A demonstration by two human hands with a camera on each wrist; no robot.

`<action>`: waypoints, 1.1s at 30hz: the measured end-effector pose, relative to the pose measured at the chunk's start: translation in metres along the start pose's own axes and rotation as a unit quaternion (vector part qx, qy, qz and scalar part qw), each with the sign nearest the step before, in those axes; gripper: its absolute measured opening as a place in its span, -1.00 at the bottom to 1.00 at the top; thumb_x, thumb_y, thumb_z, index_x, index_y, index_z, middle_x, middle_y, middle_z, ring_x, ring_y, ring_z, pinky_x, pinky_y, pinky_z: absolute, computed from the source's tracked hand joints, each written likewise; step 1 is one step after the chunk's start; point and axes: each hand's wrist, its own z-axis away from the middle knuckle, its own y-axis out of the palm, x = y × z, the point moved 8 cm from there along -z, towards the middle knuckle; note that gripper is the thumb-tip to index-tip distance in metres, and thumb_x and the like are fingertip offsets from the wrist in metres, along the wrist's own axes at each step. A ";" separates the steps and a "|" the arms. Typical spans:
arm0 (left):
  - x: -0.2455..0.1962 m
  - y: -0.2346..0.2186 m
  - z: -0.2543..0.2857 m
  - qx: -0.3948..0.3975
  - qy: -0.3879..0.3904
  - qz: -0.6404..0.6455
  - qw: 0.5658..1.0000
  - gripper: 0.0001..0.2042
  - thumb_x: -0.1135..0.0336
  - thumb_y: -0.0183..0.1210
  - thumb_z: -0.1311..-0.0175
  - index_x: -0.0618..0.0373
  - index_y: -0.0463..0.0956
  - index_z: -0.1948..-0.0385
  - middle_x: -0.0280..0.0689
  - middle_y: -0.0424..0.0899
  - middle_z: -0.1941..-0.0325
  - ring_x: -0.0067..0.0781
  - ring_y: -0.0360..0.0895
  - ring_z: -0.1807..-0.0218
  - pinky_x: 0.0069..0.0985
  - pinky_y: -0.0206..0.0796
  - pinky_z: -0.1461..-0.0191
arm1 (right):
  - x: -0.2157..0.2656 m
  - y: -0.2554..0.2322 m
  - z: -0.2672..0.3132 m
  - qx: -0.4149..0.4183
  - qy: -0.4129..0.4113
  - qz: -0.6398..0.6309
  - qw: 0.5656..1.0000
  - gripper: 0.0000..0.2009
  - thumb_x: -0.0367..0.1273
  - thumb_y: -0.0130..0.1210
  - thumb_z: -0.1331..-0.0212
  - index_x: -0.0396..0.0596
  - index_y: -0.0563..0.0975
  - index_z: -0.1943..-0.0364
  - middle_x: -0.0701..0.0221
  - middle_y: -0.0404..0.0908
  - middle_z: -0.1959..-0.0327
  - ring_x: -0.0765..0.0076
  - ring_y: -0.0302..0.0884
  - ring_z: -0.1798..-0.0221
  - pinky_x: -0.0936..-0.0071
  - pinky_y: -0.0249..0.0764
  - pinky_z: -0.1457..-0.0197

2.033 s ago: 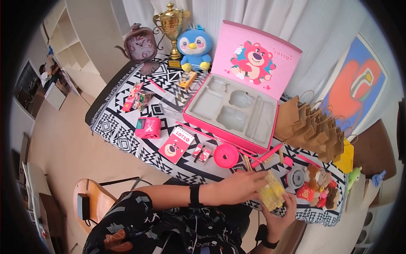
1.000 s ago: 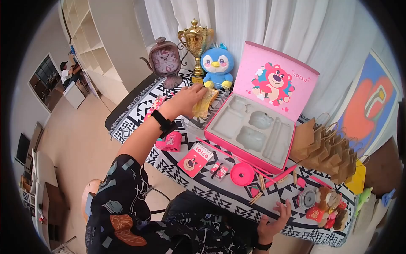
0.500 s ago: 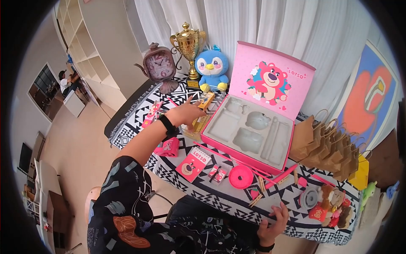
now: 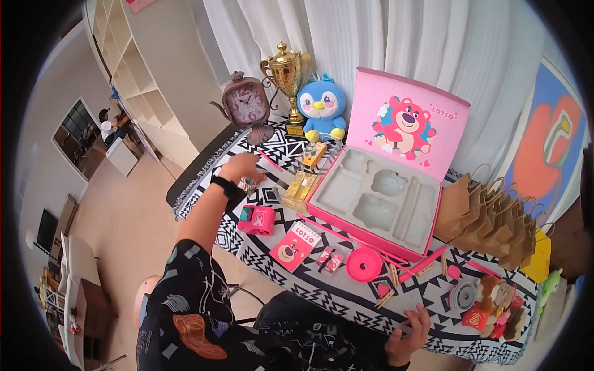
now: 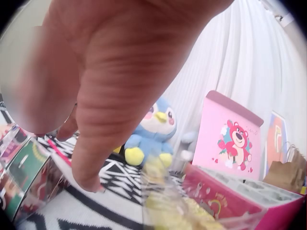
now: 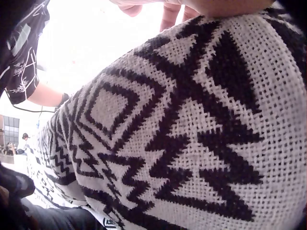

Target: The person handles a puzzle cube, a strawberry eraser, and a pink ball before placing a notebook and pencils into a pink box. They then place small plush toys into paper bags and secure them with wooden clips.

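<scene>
My left hand [image 4: 241, 167] hovers at the far left of the table over a colourful clear-wrapped packet [image 4: 249, 185], which it partly hides. In the left wrist view the packet [image 5: 29, 167] lies beside the fingers, and no grip on it shows. A yellow package [image 4: 301, 187] in clear plastic lies right of that hand, against the pink box [image 4: 371, 230]. Behind it is a small yellow-orange box [image 4: 314, 154]. My right hand [image 4: 411, 337] is at the table's front edge, fingers apart and holding nothing; patterned cloth [image 6: 192, 134] fills the right wrist view.
A clock [image 4: 246, 104], trophy [image 4: 288, 80] and blue plush [image 4: 321, 108] stand at the back. Paper bags [image 4: 495, 216] are on the right. Along the front lie a pink case [image 4: 257, 221], a notebook [image 4: 294, 246], a pink ring [image 4: 364, 265] and plush toys [image 4: 495, 303].
The yellow package went from both hands at the front right to beside the pink box, where my left hand let go and moved left. My right hand stayed near the front edge.
</scene>
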 end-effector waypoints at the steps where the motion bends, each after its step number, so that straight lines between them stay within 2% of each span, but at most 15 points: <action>1: 0.009 0.020 -0.008 0.039 -0.015 -0.044 0.998 -0.33 -0.21 0.51 0.13 0.15 0.73 0.07 -0.02 0.75 -0.03 0.04 0.67 -0.15 -0.11 0.54 -0.22 | -0.001 0.001 0.000 0.008 0.003 0.003 1.000 -0.45 0.01 0.07 -0.41 -0.29 0.56 -0.07 -0.04 0.52 -0.25 0.11 0.64 0.13 0.43 0.54 0.32; 5: 0.009 0.028 -0.002 -0.028 -0.025 -0.105 0.994 -0.41 -0.12 0.50 0.12 0.13 0.75 0.10 -0.08 0.74 -0.08 0.03 0.67 -0.15 -0.04 0.56 -0.17 | 0.002 -0.001 -0.007 0.010 0.022 -0.019 1.000 -0.48 -0.01 0.09 -0.42 -0.29 0.57 -0.03 -0.05 0.53 -0.22 0.16 0.63 0.20 0.46 0.52 0.36; 7: 0.021 0.036 0.001 0.013 -0.066 -0.085 0.994 -0.44 -0.04 0.50 0.13 0.09 0.74 0.08 -0.11 0.72 -0.13 0.02 0.68 -0.13 -0.03 0.57 -0.15 | 0.000 -0.003 -0.011 0.008 0.041 -0.041 0.998 -0.49 -0.02 0.08 -0.43 -0.28 0.58 -0.02 -0.07 0.53 -0.22 0.17 0.65 0.22 0.46 0.52 0.36; 10: 0.021 0.009 0.015 -0.023 -0.076 0.008 0.997 -0.45 0.01 0.50 0.16 0.06 0.72 0.06 -0.09 0.76 -0.02 0.04 0.71 -0.06 -0.08 0.58 -0.12 | 0.002 -0.014 -0.020 -0.009 0.071 -0.086 0.994 -0.52 -0.04 0.07 -0.45 -0.28 0.58 -0.01 -0.08 0.54 -0.21 0.20 0.68 0.26 0.46 0.53 0.36; 12: 0.026 -0.021 0.018 -0.168 0.006 0.091 0.981 -0.51 0.04 0.47 0.09 0.06 0.70 0.08 -0.04 0.79 0.21 0.06 0.75 0.07 -0.15 0.58 -0.01 | 0.010 -0.029 -0.038 -0.026 0.078 -0.106 0.991 -0.54 -0.06 0.08 -0.46 -0.27 0.57 0.01 -0.08 0.55 -0.20 0.22 0.69 0.28 0.45 0.54 0.35; 14: -0.030 -0.102 0.069 -0.260 0.058 0.217 0.939 -0.44 0.17 0.51 0.02 0.11 0.63 -0.09 -0.04 0.81 0.13 -0.04 0.75 0.20 -0.25 0.58 0.04 | 0.034 -0.039 -0.069 0.039 0.030 -0.065 0.997 -0.63 -0.16 0.05 -0.50 -0.26 0.55 0.01 0.00 0.53 -0.22 0.30 0.70 0.17 0.51 0.56 0.29; 15: -0.056 -0.123 0.079 -0.206 0.059 0.309 0.927 -0.38 0.24 0.52 -0.04 0.11 0.57 -0.21 -0.12 0.82 0.12 -0.24 0.72 0.23 -0.32 0.57 0.05 | 0.045 -0.042 -0.088 0.012 0.020 -0.061 0.998 -0.76 -0.33 0.15 -0.38 -0.25 0.58 0.05 -0.01 0.64 -0.11 0.27 0.72 0.29 0.48 0.55 0.29; 16: -0.086 -0.138 0.090 -0.194 0.132 0.380 0.895 -0.39 0.29 0.51 -0.13 0.12 0.54 -0.27 -0.24 0.78 0.02 -0.46 0.65 0.14 -0.42 0.57 0.07 | 0.056 -0.038 -0.111 0.031 -0.013 -0.055 0.998 -0.80 -0.41 0.15 -0.34 -0.24 0.59 0.06 0.03 0.66 -0.10 0.30 0.72 0.29 0.49 0.55 0.27; 18: -0.153 -0.149 0.106 -0.054 0.204 0.598 0.773 -0.39 0.37 0.46 -0.27 0.10 0.45 -0.37 -0.31 0.63 -0.18 -0.56 0.58 -0.06 -0.54 0.54 -0.06 | 0.080 -0.027 -0.162 0.071 -0.055 -0.043 0.995 -0.78 -0.54 0.22 -0.23 -0.21 0.61 0.05 0.16 0.70 -0.06 0.41 0.72 0.30 0.52 0.58 0.19; 21: -0.234 -0.156 0.120 0.029 0.325 0.678 0.659 -0.38 0.37 0.42 -0.34 0.14 0.38 -0.42 -0.29 0.59 -0.24 -0.59 0.54 -0.17 -0.57 0.45 -0.22 | 0.097 0.011 -0.218 0.118 0.064 -0.219 0.966 -0.41 -0.47 0.36 -0.20 -0.18 0.45 -0.34 0.15 0.56 -0.31 0.38 0.70 0.01 0.51 0.65 0.08; 24: -0.291 -0.148 0.123 0.096 0.365 0.738 0.559 -0.42 0.27 0.34 -0.46 0.24 0.35 -0.42 -0.28 0.61 -0.26 -0.59 0.53 -0.25 -0.53 0.39 -0.34 | 0.116 0.031 -0.259 0.124 0.027 -0.244 0.961 -0.17 -0.43 0.42 -0.17 -0.15 0.23 -0.53 0.14 0.43 -0.44 0.32 0.66 -0.13 0.45 0.68 0.07; 26: -0.312 -0.138 0.118 0.122 0.364 0.748 0.541 -0.47 0.24 0.25 -0.53 0.22 0.34 -0.43 -0.26 0.59 -0.28 -0.58 0.52 -0.27 -0.51 0.38 -0.37 | 0.117 0.040 -0.274 0.136 0.011 -0.267 0.954 0.00 -0.38 0.51 -0.12 -0.13 0.08 -0.60 0.11 0.37 -0.47 0.30 0.68 -0.13 0.45 0.70 0.07; 30: -0.334 -0.140 0.116 0.100 0.349 0.777 0.515 -0.45 0.17 0.17 -0.59 0.22 0.28 -0.47 -0.30 0.59 -0.29 -0.54 0.50 -0.28 -0.49 0.34 -0.35 | 0.093 0.052 -0.287 0.130 0.004 -0.300 0.945 -0.12 -0.39 0.52 -0.13 -0.17 0.21 -0.50 0.10 0.45 -0.39 0.35 0.69 -0.13 0.50 0.71 0.08; 32: -0.332 -0.144 0.105 -0.012 0.340 0.759 0.555 -0.50 0.14 0.07 -0.65 0.18 0.27 -0.47 -0.29 0.57 -0.30 -0.54 0.50 -0.25 -0.50 0.37 -0.31 | 0.071 0.051 -0.289 0.065 0.047 -0.330 0.940 -0.33 -0.43 0.50 -0.16 -0.19 0.35 -0.31 0.14 0.55 -0.29 0.40 0.69 -0.13 0.55 0.72 0.09; 33: -0.332 -0.140 0.100 -0.017 0.309 0.761 0.570 -0.52 0.14 0.03 -0.67 0.18 0.26 -0.46 -0.28 0.54 -0.32 -0.54 0.48 -0.25 -0.51 0.39 -0.27 | 0.071 0.049 -0.289 0.037 0.035 -0.331 0.942 -0.53 -0.50 0.44 -0.21 -0.20 0.41 -0.11 0.21 0.67 -0.09 0.45 0.70 -0.07 0.56 0.70 0.11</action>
